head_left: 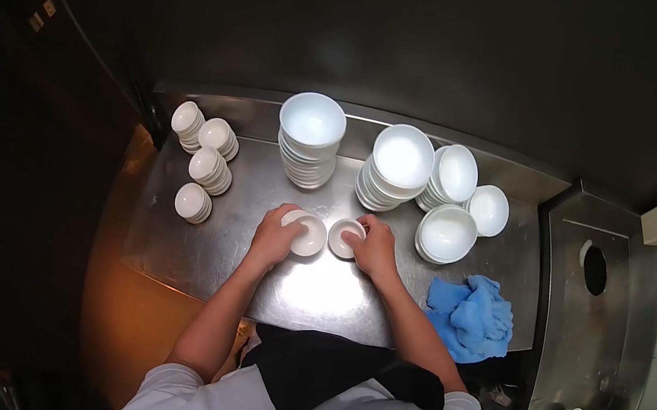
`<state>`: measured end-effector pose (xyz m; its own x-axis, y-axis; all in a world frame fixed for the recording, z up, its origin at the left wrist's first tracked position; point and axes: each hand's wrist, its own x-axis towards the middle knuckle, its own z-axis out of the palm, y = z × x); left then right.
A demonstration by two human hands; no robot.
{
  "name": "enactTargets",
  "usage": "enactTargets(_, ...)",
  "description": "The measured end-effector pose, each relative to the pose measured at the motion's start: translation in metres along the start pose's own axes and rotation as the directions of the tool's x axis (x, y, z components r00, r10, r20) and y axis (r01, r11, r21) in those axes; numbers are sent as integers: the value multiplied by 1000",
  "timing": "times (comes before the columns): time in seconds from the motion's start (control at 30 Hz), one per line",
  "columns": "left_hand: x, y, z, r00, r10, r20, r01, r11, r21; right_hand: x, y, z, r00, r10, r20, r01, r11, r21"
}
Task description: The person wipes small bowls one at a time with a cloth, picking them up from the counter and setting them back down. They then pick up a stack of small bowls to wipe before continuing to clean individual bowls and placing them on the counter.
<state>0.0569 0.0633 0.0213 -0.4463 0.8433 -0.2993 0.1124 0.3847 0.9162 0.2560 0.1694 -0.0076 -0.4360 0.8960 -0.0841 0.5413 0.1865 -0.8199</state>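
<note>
The fingers of the left hand curl around the near rim of a small white bowl, gripping it from its left side. The fingers of the right hand close the same way on a second small bowl from its right. The two bowls sit mouth up, just beside each other, down at the middle of the steel counter in front of the person's body; whether they rest on it or are slightly raised cannot be told. To the left stand low stacks of small bowls. Behind the hands rises a tall stack of larger bowls, with more large stacks to its right, some of them leaning. A crumpled blue cloth lies at the counter's right front edge, well apart from the right hand.
</note>
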Motion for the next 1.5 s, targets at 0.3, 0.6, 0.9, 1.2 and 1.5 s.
enactTargets(0.3,28,-16,-25,997,11,75,4,982,-191,-35,-62,33,832,-312,-458,274,950,-151)
enactTargets(0.6,23,-50,-42,857,435,277,-395,899,-188,-30,-94,72,989,-15,-144,39,985,166)
enactTargets(0.9,19,-45,-34,724,603,337,-656,752,64,-35,-87,72,952,-59,-301,101,987,127)
enactTargets(1.2,15,-50,-26,719,647,254,-693,698,181,-40,-69,68,990,77,-118,-11,876,482)
enactTargets(1.5,10,-36,-15,704,678,213,-708,642,294,-40,-74,60,951,30,-307,40,975,219)
